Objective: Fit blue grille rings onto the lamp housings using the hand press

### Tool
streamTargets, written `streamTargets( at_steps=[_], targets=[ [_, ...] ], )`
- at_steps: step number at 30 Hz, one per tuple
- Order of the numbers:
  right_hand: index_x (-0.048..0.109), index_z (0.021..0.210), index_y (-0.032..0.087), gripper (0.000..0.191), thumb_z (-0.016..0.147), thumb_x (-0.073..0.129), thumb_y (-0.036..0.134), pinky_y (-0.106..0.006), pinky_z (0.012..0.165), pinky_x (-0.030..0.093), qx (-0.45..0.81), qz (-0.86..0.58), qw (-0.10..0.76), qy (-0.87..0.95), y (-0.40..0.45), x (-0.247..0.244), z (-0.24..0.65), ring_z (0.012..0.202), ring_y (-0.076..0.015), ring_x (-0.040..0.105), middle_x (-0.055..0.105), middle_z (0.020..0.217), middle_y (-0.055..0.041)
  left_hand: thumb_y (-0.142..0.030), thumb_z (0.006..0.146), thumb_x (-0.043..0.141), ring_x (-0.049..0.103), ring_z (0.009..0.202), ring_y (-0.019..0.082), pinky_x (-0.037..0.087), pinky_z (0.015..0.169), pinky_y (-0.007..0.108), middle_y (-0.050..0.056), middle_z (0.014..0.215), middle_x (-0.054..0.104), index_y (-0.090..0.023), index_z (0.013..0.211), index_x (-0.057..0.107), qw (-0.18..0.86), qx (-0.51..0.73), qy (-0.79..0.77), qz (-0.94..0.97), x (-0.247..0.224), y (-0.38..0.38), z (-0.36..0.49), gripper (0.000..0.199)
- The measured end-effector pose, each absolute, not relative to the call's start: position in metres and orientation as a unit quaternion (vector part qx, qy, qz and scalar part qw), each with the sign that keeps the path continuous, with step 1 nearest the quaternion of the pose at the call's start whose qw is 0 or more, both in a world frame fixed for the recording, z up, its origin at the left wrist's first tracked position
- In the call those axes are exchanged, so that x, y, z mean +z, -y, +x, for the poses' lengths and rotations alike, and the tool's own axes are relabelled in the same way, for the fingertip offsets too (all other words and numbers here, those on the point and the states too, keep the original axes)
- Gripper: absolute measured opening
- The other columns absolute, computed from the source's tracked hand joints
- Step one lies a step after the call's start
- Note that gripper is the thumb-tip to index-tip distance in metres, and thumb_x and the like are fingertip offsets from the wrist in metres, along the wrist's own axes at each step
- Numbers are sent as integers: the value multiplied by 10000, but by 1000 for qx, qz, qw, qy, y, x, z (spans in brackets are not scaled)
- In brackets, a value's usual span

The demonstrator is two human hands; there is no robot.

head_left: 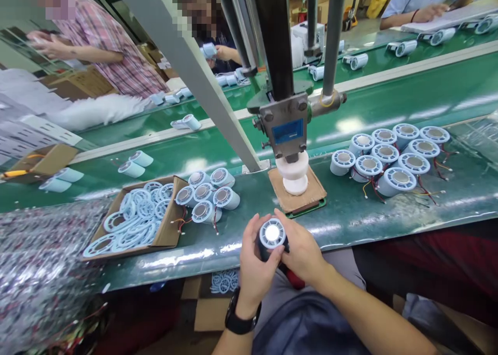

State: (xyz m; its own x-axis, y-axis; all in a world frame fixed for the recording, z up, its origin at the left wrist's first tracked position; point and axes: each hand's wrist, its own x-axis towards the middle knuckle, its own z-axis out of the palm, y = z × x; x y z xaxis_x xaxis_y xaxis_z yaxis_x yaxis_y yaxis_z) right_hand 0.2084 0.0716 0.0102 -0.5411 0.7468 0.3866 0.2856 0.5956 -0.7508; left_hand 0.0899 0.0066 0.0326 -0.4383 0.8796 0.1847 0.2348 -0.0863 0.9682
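Both of my hands are closed around one cylindrical part [272, 233] just above the front edge of the bench. Its top is a light-blue slotted ring around a bright metal disc; the lower body looks dark and is mostly covered by fingers. My left hand [254, 267] wraps it from the left, thumb near the rim. From the right, my right hand [301, 249] grips it. Beyond my hands is a press [286, 127] with a white round pusher [294, 163] over a white round piece [294, 185] on a brown pad [278, 189].
An open cardboard box [177, 210] of light-blue rings stands left, beside several light-blue cylinders [204, 192] with wires. More wired cylinders [385, 153] stand right. A grey post [190, 70] slants up beside the press. Behind runs a green conveyor [408, 93] with people across it.
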Motion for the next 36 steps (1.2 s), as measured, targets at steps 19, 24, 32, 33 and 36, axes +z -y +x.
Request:
streamTargets(
  at_steps=[19,24,32,33,36],
  targets=[
    [584,1406,163,681,729,635,103,-431,1063,555,374,-347,364,779,-77,18,215,1221,-292,681,676,1363,-132,-135,757,743,618,1278,274,453,1130,456,134,1370,660,-212,1433,444,233,628,-570,475,26,-10,99,744],
    [631,1337,177,597,744,697,207,-431,968,598,396,-350,343,776,-79,30,218,1100,-303,733,742,1240,-126,-67,724,738,614,1252,279,446,1127,475,128,1325,673,-200,1397,498,209,633,-585,462,30,-9,104,727],
    [634,1319,182,656,690,793,282,-452,992,576,427,-388,320,752,-81,43,215,1091,-314,729,746,1222,-135,-15,697,743,613,1227,288,468,1099,490,124,1291,682,-193,1367,530,221,640,-601,425,35,-12,103,725],
    [628,1321,181,672,681,803,283,-461,1001,570,431,-395,321,745,-81,43,215,1093,-316,728,745,1222,-138,-14,700,741,614,1227,286,470,1097,486,124,1294,682,-192,1373,523,226,640,-600,423,36,-13,103,730],
    [599,1336,183,703,671,808,275,-456,996,576,448,-411,326,724,-79,44,218,1074,-304,737,756,1191,-133,-9,705,741,623,1211,283,482,1083,478,125,1288,687,-186,1384,509,242,638,-598,421,39,-15,105,739]
  ],
)
